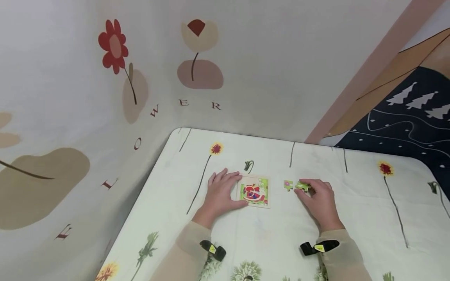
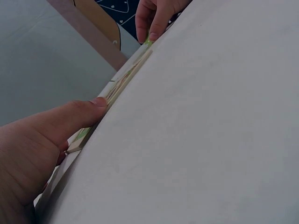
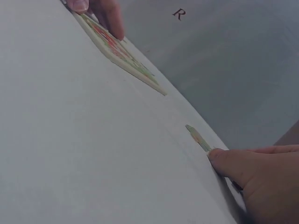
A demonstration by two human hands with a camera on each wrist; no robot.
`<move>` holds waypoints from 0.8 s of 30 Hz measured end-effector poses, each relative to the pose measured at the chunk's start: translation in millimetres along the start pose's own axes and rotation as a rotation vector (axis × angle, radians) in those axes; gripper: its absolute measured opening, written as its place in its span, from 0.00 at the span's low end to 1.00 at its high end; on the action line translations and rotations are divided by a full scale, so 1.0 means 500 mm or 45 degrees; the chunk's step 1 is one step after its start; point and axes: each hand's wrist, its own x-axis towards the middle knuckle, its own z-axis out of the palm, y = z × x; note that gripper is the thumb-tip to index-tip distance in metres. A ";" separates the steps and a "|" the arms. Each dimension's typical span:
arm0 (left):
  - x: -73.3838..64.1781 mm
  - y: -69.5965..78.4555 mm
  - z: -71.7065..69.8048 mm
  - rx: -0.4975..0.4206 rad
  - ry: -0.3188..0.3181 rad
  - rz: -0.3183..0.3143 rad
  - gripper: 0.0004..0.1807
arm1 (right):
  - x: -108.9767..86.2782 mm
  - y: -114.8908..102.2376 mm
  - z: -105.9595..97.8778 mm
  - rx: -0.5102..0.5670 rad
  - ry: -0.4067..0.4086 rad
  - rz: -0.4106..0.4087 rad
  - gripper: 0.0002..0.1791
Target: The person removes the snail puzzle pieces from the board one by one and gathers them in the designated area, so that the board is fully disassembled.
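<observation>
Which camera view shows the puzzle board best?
The head view: it looks down on the puzzle board, showing its printed face, though the left hand overlaps its left edge. The left wrist view catches it nearly edge-on, partly behind that hand; the right wrist view shows it steeply slanted.

Puzzle board [image 1: 254, 192]: pale cream edge; red, blue and white spiral-like picture, green around it
Left puzzle piece [image 1: 288, 184]: light green, pink flower-like patch
Right puzzle piece [image 1: 302, 186]: bright green
Tablecloth [image 1: 270, 230]: white, printed with red-and-yellow blooms on dark thin stems, grey-green tufts
Wall [image 1: 281, 70]: pale grey, printed with a red flower, beige and dusty-pink blobs, dark-red letters
Diagonal stripe [image 1: 371, 70]: plain dusty pink
Dark panel [image 1: 390, 127]: navy, white trees, dots and wavy lines
Wrist straps [image 1: 220, 253]: black with yellow patches
Sleeves [image 1: 191, 242]: plain beige
</observation>
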 end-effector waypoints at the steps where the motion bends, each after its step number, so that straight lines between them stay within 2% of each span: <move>1: -0.002 -0.001 -0.001 0.005 0.006 -0.003 0.50 | 0.001 0.000 0.002 -0.003 -0.007 0.003 0.20; 12: 0.002 0.000 -0.001 0.002 -0.004 0.006 0.50 | 0.002 0.002 0.000 -0.050 -0.044 0.101 0.22; 24: 0.001 0.001 0.002 0.013 -0.003 -0.010 0.51 | 0.002 -0.003 -0.002 -0.059 -0.036 0.110 0.24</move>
